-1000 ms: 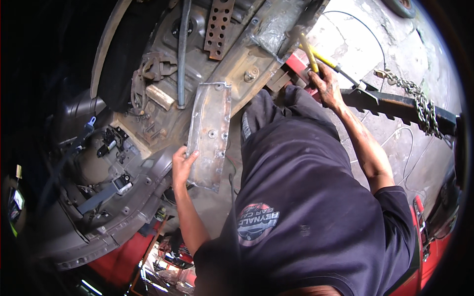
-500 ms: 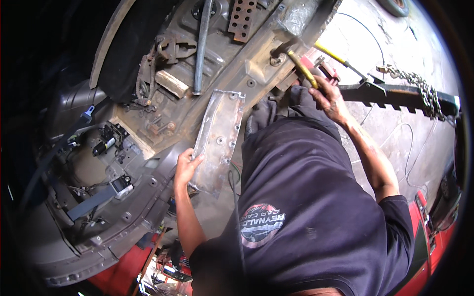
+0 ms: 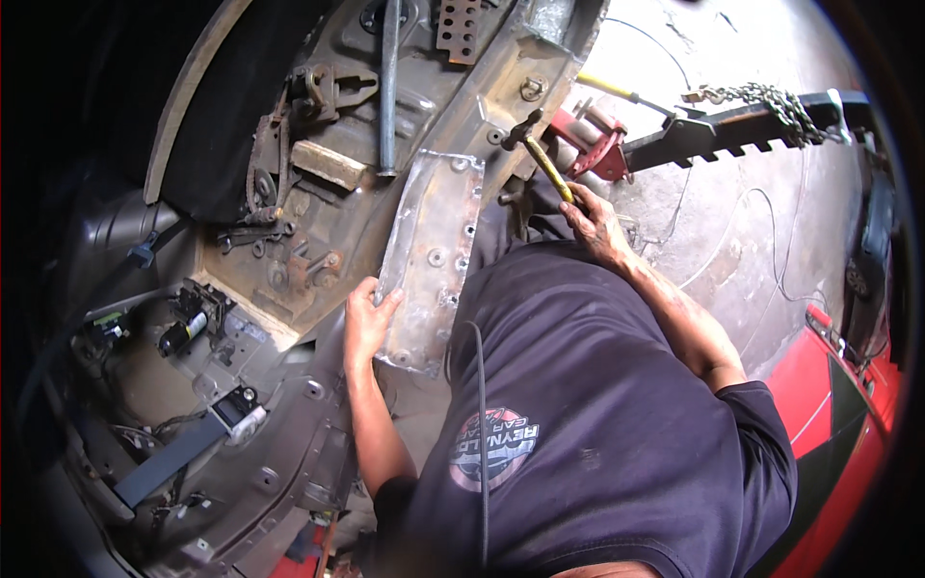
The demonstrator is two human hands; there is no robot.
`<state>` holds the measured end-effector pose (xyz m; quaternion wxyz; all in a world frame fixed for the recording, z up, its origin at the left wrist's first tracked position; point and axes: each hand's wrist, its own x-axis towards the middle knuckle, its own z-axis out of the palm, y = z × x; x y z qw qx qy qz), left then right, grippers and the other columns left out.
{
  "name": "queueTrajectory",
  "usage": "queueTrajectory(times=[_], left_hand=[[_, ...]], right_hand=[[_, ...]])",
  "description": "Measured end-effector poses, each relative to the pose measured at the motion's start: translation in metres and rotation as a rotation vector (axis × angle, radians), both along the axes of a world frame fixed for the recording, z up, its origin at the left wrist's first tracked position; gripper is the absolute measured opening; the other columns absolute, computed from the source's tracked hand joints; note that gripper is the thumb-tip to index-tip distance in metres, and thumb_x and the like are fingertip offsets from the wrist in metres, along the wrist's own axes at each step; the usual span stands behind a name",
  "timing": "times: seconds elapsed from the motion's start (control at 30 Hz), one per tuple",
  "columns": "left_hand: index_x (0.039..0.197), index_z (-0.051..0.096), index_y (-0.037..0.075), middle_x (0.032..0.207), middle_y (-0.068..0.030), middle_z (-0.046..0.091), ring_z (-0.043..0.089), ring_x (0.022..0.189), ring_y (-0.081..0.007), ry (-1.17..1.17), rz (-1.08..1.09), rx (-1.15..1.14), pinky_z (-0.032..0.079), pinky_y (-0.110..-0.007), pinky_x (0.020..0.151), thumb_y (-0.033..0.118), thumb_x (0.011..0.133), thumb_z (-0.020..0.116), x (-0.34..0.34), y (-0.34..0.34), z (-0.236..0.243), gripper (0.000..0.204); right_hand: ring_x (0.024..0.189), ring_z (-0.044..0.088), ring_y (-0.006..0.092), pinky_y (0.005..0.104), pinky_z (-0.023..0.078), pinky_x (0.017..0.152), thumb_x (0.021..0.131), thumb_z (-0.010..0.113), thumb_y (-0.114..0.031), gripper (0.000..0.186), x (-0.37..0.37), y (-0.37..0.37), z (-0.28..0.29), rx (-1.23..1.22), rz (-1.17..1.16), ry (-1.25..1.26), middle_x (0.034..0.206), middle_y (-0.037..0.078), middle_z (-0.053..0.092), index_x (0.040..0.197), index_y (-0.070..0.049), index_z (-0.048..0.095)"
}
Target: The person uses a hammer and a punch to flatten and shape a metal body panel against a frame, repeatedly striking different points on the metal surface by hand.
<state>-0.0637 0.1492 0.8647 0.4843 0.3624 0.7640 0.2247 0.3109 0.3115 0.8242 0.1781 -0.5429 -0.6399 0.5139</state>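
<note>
My left hand (image 3: 366, 318) grips the left edge of a long metal panel (image 3: 422, 289), bent, with several holes and some rust, which is held upright against the sheet-metal car body. My right hand (image 3: 595, 223) is wrapped round the yellow handle of a hammer (image 3: 547, 168), its dark head raised just right of the panel's upper end. Behind the panel runs a rusty metal rail (image 3: 467, 125) of the car's floor.
On the car floor lie a steel bar (image 3: 388, 106), a perforated plate (image 3: 456, 29), a wood block (image 3: 328, 166) and wrenches (image 3: 246, 234). Rightward are a red jack (image 3: 599, 149), a black toothed beam (image 3: 703, 135) with a chain (image 3: 785, 108), hoses, and red car panels (image 3: 809, 453).
The hammer and my right hand have moved left and are now closer to the panel. The panel has shifted slightly in my left hand's grip, and the camera's view has moved.
</note>
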Motion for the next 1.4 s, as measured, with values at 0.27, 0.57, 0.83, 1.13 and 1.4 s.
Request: queueTrajectory(times=[0.27, 0.57, 0.83, 1.13, 1.4], left_hand=[[0.075, 0.051, 0.000, 0.064, 0.0004, 0.039, 0.034, 0.061, -0.0083, -0.041, -0.003, 0.017, 0.032, -0.032, 0.053, 0.010, 0.085, 0.075, -0.011, -0.004, -0.011, 0.028], [0.075, 0.051, -0.001, 0.064, 0.0007, 0.037, 0.033, 0.061, -0.0082, -0.024, 0.027, 0.045, 0.030, -0.032, 0.052, 0.011, 0.085, 0.075, -0.005, 0.018, -0.005, 0.028], [0.072, 0.050, 0.001, 0.062, 0.0020, 0.039, 0.032, 0.059, -0.0066, 0.020, 0.024, 0.046, 0.029, -0.031, 0.050, 0.012, 0.085, 0.075, 0.009, 0.034, -0.012, 0.030], [0.072, 0.053, 0.003, 0.064, 0.0057, 0.043, 0.035, 0.058, -0.0043, -0.097, 0.204, -0.054, 0.029, -0.029, 0.050, 0.012, 0.086, 0.075, 0.038, 0.029, -0.009, 0.027], [0.072, 0.048, 0.006, 0.068, 0.0063, 0.037, 0.031, 0.062, -0.0049, -0.050, 0.318, -0.031, 0.027, -0.027, 0.052, 0.014, 0.087, 0.075, 0.079, 0.035, 0.012, 0.031]], right_hand=[[0.107, 0.068, 0.0325, 0.0397, 0.051, 0.092, 0.098, 0.060, -0.018, 0.036, -0.008, 0.005, 0.021, -0.018, -0.099, -0.130, 0.113, 0.023, 0.069, 0.128, 0.001, 0.057], [0.103, 0.069, 0.0329, 0.0383, 0.052, 0.087, 0.097, 0.061, -0.021, 0.041, -0.022, 0.012, -0.002, -0.001, -0.060, -0.115, 0.109, 0.024, 0.070, 0.132, 0.001, 0.055], [0.086, 0.070, 0.0348, 0.0409, 0.053, 0.079, 0.097, 0.060, -0.021, 0.045, -0.016, 0.040, 0.009, 0.002, 0.111, -0.142, 0.100, 0.024, 0.070, 0.135, 0.001, 0.052], [0.086, 0.070, 0.0366, 0.0427, 0.052, 0.078, 0.098, 0.057, -0.018, 0.040, 0.015, 0.072, -0.002, -0.016, 0.254, -0.026, 0.094, 0.025, 0.070, 0.132, 0.002, 0.054], [0.081, 0.070, 0.0336, 0.0430, 0.054, 0.074, 0.096, 0.062, -0.021, 0.044, 0.031, 0.122, -0.001, 0.148, 0.430, 0.106, 0.097, 0.022, 0.068, 0.132, 0.003, 0.052]])
